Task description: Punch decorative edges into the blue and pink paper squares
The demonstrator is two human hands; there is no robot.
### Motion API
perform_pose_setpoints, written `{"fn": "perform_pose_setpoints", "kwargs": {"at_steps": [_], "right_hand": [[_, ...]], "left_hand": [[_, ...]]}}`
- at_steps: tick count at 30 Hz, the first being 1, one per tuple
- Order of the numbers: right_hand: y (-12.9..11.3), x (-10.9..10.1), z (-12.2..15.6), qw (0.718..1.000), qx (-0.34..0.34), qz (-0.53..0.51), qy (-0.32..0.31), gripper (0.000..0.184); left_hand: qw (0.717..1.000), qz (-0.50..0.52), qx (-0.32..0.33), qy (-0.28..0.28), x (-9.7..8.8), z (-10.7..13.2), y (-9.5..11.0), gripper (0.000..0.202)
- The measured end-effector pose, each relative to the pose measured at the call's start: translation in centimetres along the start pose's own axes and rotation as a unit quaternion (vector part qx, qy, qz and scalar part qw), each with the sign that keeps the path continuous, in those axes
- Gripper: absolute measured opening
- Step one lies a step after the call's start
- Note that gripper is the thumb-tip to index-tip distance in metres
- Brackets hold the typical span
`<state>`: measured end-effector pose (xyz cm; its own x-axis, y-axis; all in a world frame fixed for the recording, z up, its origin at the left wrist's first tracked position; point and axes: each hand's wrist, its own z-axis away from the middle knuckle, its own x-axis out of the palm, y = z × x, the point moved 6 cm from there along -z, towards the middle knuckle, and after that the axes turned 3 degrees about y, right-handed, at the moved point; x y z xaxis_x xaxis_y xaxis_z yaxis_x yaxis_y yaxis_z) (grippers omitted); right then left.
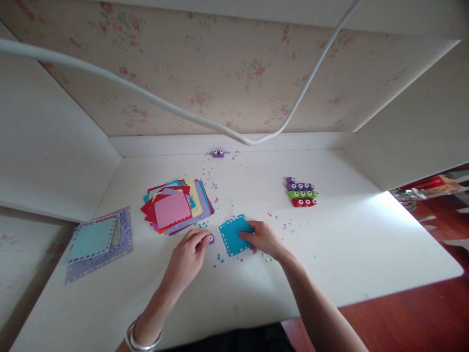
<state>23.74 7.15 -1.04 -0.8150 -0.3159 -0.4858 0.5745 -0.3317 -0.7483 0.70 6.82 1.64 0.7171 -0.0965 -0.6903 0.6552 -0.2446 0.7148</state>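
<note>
My left hand [188,256] rests on the white table [366,244] with its fingers curled round a small purple paper punch [211,238]. My right hand [262,238] lies on the right edge of a blue paper square [232,234] with punched, scalloped borders, its fingertips pressing the sheet down. The punch sits just left of the blue square. Tiny coloured paper bits lie scattered round both hands.
A fanned stack of coloured paper squares [178,205] lies behind the left hand. Finished bordered sheets [97,239] sit at the far left. Rows of purple, green and red punches [301,193] stand at the right. Another purple punch [218,153] is by the back wall. A white cable [146,95] hangs overhead.
</note>
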Motion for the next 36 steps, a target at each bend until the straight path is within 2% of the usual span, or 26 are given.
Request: {"fn": "perform_pose_setpoints", "kwargs": {"at_steps": [4, 6, 9, 11, 13, 14, 16, 19, 21, 23, 28, 30, 31, 33, 36], "right_hand": [[-0.3, -1.0, 0.3, 0.996, -0.011, 0.082, 0.019, 0.020], [-0.7, -1.9, 0.5, 0.987, -0.032, 0.143, 0.059, 0.023], [-1.7, -3.3, 1.5, 0.964, -0.061, 0.215, 0.145, 0.036], [-2.4, -4.3, 2.5, 0.947, -0.063, 0.235, 0.208, 0.043], [-3.4, -4.5, 3.7, 0.945, -0.084, 0.217, 0.231, 0.043], [-4.0, -4.1, 4.2, 0.951, -0.112, 0.192, 0.215, 0.042], [-5.6, -2.6, 5.2, 0.962, -0.193, 0.132, 0.139, 0.040], [-7.7, -0.1, 6.5, 0.954, -0.288, 0.074, 0.027, 0.039], [-8.2, 0.8, 6.8, 0.955, -0.292, 0.061, 0.002, 0.034], [-8.2, 1.1, 6.9, 0.961, -0.271, 0.060, 0.004, 0.030], [-6.9, 0.3, 6.8, 0.971, -0.231, 0.052, 0.007, 0.022], [-5.4, -1.6, 5.9, 0.980, -0.194, 0.013, 0.038, 0.021], [-4.3, -3.3, 5.3, 0.983, -0.167, -0.013, 0.073, 0.022], [-1.6, -7.9, 3.8, 0.977, -0.100, -0.061, 0.179, 0.028], [2.6, -16.3, 2.2, 0.928, -0.017, -0.077, 0.363, 0.041]], "left_hand": [[0.999, -0.050, 0.009, -0.002, 0.3, 0.9, -0.8, 0.031], [0.997, -0.072, 0.017, 0.000, 0.5, 1.1, -1.0, 0.029], [0.997, -0.078, 0.028, 0.004, 0.7, 1.2, -1.0, 0.025], [0.997, -0.063, 0.034, 0.005, 0.6, 1.3, -0.7, 0.025], [0.999, -0.037, 0.035, 0.000, 0.5, 1.5, -0.1, 0.025], [0.999, -0.023, 0.035, -0.006, 0.4, 1.7, 0.4, 0.025], [0.999, 0.002, 0.037, -0.024, 0.4, 2.0, 1.6, 0.026], [0.997, 0.030, 0.043, -0.055, 0.7, 2.2, 3.5, 0.029], [0.996, 0.045, 0.043, -0.064, 1.0, 2.3, 4.3, 0.031], [0.995, 0.059, 0.044, -0.064, 1.3, 2.3, 4.5, 0.032], [0.994, 0.060, 0.071, -0.061, 2.5, 2.4, 4.1, 0.033], [0.995, 0.024, 0.097, -0.030, 2.6, 2.5, 4.0, 0.033], [0.993, -0.002, 0.114, -0.010, 2.5, 2.5, 3.9, 0.032], [0.986, -0.057, 0.153, 0.019, 2.4, 2.6, 4.0, 0.029], [0.972, -0.123, 0.198, 0.020, 2.7, 2.8, 3.9, 0.027]]}}
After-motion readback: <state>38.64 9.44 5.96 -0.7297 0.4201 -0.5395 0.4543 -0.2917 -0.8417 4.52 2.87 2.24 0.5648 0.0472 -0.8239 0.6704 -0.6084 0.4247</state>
